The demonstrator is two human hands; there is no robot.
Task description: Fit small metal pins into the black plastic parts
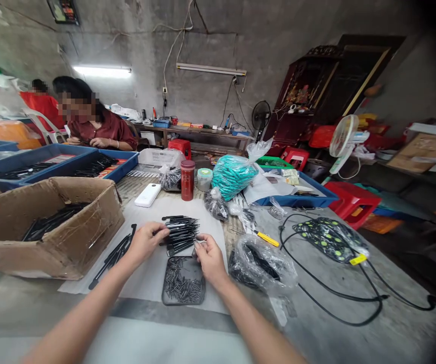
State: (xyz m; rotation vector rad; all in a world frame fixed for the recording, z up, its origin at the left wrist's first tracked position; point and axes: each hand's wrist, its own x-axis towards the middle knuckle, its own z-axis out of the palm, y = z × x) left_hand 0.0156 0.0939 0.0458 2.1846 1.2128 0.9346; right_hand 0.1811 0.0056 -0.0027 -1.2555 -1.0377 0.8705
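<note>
A stack of slim black pieces with narrow tips (182, 230) lies on the white sheet in front of me. At its left end is my left hand (147, 243), thumb and fingertips closed together on the end of one of the slim black pieces. My right hand (211, 257) pinches at the stack's right end, by the tips; whatever is between these fingers is too small to make out. Just below the stack, a dark shallow tray (183, 302) holds many small metal pins (183, 285). More long black pieces (114, 255) lie left of my left forearm.
A cardboard box (62, 253) with black pieces stands left, blue bins (119, 172) behind it. Ahead are a power bank (148, 195), red jar (187, 181) and bag of teal pieces (231, 177). Right lie a yellow-handled screwdriver (267, 238), plastic bag (263, 263) and black cable (339, 296). A co-worker (102, 129) sits opposite.
</note>
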